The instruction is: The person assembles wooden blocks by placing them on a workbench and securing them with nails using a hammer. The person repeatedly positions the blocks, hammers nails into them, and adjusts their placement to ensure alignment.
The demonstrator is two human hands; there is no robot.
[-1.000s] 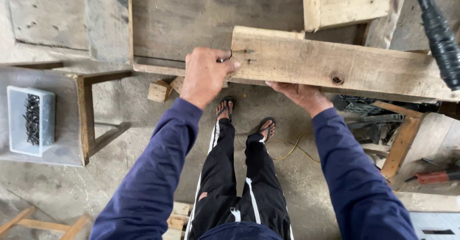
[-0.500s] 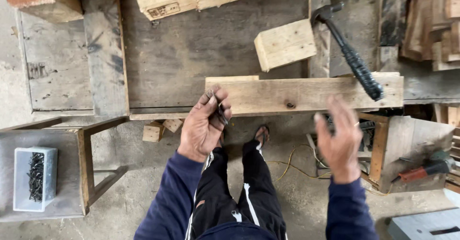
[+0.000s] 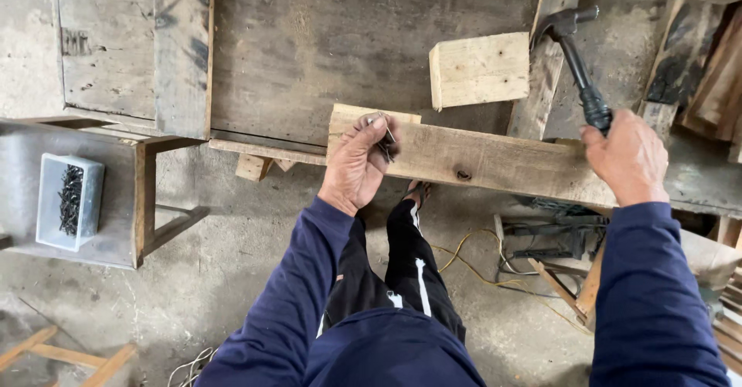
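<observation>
A long rough wooden plank (image 3: 495, 163) lies across the near edge of a worn workbench (image 3: 340, 62). My left hand (image 3: 359, 163) rests on the plank's left end, fingers pinched on a few dark nails (image 3: 384, 138). My right hand (image 3: 627, 157) grips the black handle of a hammer (image 3: 576, 55), whose head points up and away over the bench. A short pale wood block (image 3: 479, 70) lies on the bench behind the plank.
A white box of dark nails (image 3: 68, 200) sits on a low grey stool at the left. Stacked boards (image 3: 707, 62) crowd the right side. Cables and a wooden frame (image 3: 541, 256) lie on the concrete floor under the plank, beside my legs.
My right hand left the plank's underside, reached right and took hold of the hammer. My left hand shifted on the plank's left end, with nails in its fingers.
</observation>
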